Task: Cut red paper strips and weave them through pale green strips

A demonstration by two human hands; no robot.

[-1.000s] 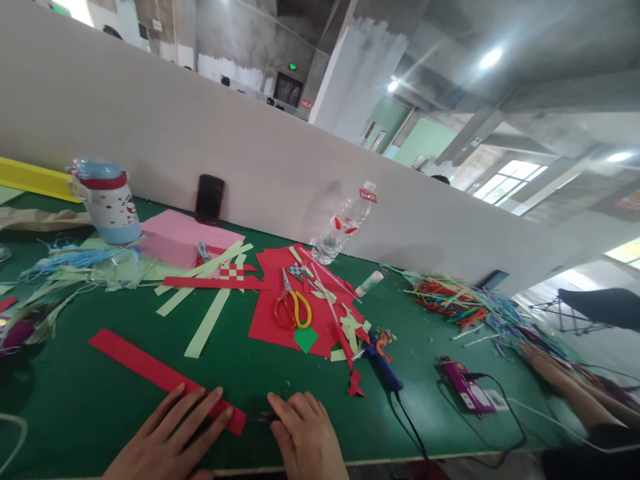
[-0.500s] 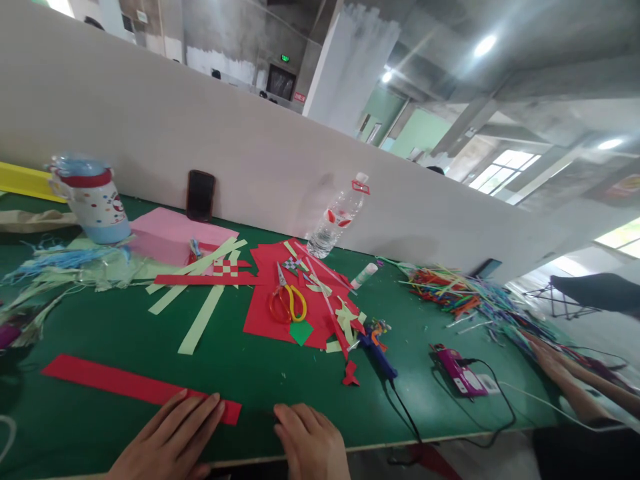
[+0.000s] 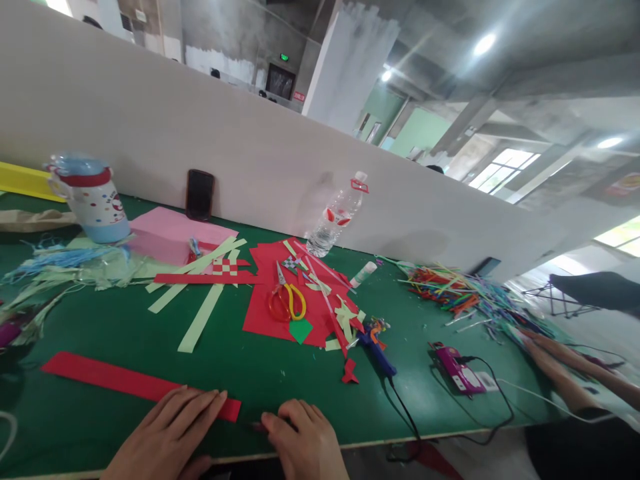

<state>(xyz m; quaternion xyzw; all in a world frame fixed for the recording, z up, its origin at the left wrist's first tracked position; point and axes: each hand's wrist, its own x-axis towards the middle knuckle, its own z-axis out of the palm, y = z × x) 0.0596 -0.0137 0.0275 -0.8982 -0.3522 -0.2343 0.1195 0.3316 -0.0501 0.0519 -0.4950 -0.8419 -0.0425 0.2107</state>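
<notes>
A long red paper strip (image 3: 115, 380) lies on the green table near its front edge. My left hand (image 3: 173, 430) rests flat over the strip's right part, fingers stretched out, with the strip's end showing beyond them. To the right, my right hand (image 3: 305, 437) is closed, thumb and fingers pinched together just past the strip's end. A small dark thin thing (image 3: 255, 425) pokes out from its fingertips toward the strip; its kind is too unclear to name. Scissors (image 3: 287, 300) with red and yellow handles lie on red paper sheets (image 3: 260, 313) farther back.
Pale green strips (image 3: 200, 320) and a red-and-white woven piece (image 3: 225, 267) lie behind. A blue glue gun (image 3: 377, 353), glue stick (image 3: 363, 274), water bottle (image 3: 333, 223) and purple device (image 3: 457, 370) stand or lie rightward. Another person's hands (image 3: 545, 353) are at the right edge.
My right hand has shifted slightly left toward the strip's end, and the dark thin thing shows more at its fingertips. My left hand stays on the strip, barely moved.
</notes>
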